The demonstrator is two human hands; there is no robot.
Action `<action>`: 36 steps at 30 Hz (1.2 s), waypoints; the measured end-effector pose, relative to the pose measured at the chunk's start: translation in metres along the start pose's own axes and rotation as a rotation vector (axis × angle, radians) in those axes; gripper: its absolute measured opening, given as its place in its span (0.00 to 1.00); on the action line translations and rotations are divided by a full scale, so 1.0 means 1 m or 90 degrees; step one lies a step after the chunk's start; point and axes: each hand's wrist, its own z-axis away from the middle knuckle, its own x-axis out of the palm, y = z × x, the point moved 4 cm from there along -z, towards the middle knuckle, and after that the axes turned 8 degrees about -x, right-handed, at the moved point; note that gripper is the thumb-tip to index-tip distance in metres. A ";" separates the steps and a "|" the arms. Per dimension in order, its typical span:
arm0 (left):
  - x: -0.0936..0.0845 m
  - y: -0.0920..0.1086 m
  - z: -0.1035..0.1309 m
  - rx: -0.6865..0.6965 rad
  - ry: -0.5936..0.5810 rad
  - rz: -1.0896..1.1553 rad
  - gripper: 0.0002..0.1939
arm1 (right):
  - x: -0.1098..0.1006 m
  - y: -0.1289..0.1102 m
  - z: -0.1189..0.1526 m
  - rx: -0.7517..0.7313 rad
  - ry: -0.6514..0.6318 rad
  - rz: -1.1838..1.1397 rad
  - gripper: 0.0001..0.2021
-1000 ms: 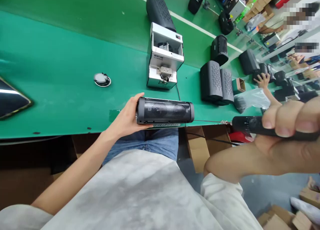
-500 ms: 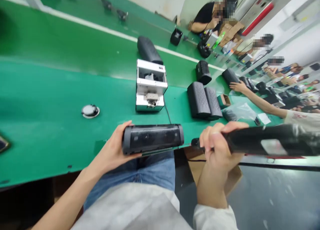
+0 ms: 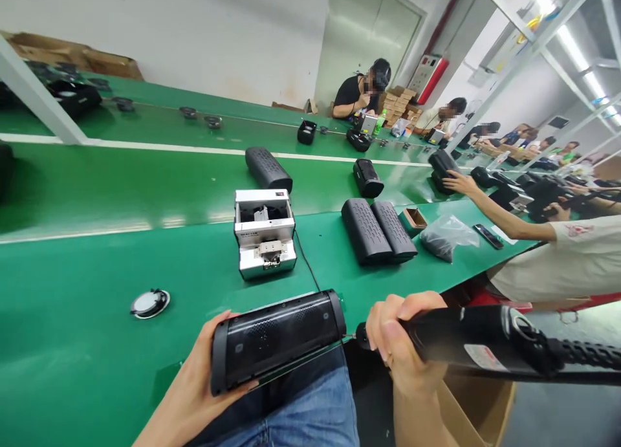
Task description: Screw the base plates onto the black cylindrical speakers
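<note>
The left hand (image 3: 194, 376) was closed around one end of the long black box (image 3: 281, 337). The right hand (image 3: 405, 337) was wrapped around the black power tool (image 3: 449, 334). Its thin tip (image 3: 350, 336) was at the box's other end, but I could not tell if they touched. It looked like the lining-up part, which called for a straight tip and a still box. The box was above the near edge of the green table (image 3: 194, 259), in front of the white machine (image 3: 264, 228).

Bright, even light comes from ceiling tubes (image 3: 575, 46) at upper right, leaving pale glare on the green bench (image 3: 97, 292) (wide-angle stretching bends the edges), while distant figures look soft.
</note>
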 end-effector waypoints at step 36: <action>-0.160 0.009 -0.256 -0.303 0.545 -0.035 0.48 | -0.123 0.166 0.080 0.411 0.292 -0.429 0.13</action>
